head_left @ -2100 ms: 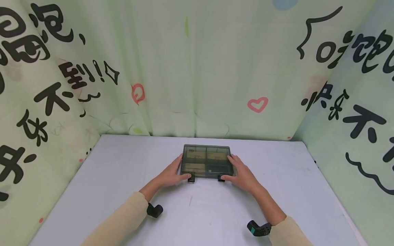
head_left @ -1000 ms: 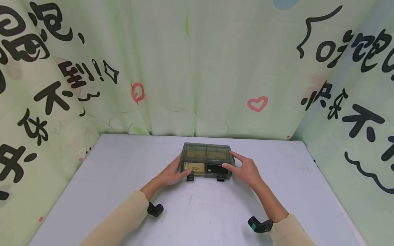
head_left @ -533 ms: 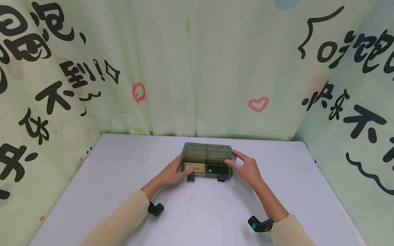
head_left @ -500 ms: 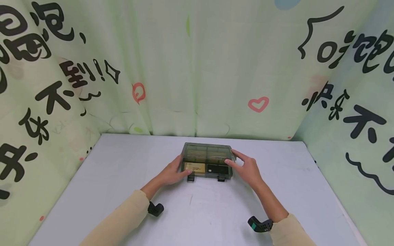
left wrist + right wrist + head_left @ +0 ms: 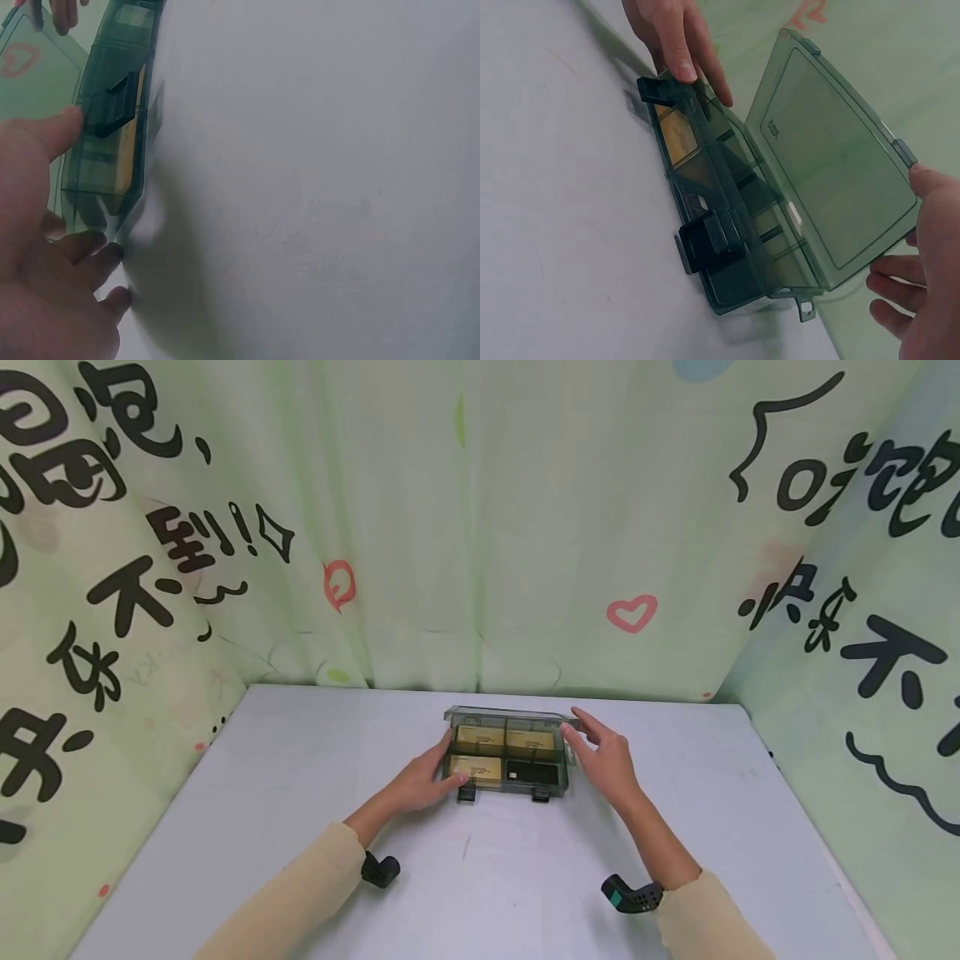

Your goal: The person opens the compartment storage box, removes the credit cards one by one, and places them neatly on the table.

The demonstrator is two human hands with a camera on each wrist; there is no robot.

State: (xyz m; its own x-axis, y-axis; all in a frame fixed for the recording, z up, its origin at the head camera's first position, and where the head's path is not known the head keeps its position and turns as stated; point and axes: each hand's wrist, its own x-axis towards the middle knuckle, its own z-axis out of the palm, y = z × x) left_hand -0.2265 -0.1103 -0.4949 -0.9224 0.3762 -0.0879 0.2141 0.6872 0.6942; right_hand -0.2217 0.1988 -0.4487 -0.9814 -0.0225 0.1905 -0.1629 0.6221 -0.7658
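A smoky transparent compartment box (image 5: 504,783) lies mid-table with its lid (image 5: 510,717) swung up on the far hinge. Tan cards (image 5: 480,737) fill three compartments and a black item (image 5: 532,772) sits in the front right one. My left hand (image 5: 429,777) holds the box's left end, its thumb by the front-left black latch (image 5: 467,794). My right hand (image 5: 583,737) holds the raised lid at its right edge. In the right wrist view the lid (image 5: 832,165) stands open over the box (image 5: 727,225), with my right hand (image 5: 930,285) at its edge and my left hand (image 5: 667,30) at the far end. The left wrist view shows the box (image 5: 112,150) side-on beside my left hand (image 5: 37,262).
The pale grey table (image 5: 300,793) is walled on three sides by a green printed curtain (image 5: 480,527). Black wrist-camera mounts (image 5: 378,870) sit under both sleeves. Bare tabletop lies left, right and in front of the box.
The lid went from flat shut to nearly upright as my right hand moved from the front-right corner up and back with it. My left hand stayed on the box's left end.
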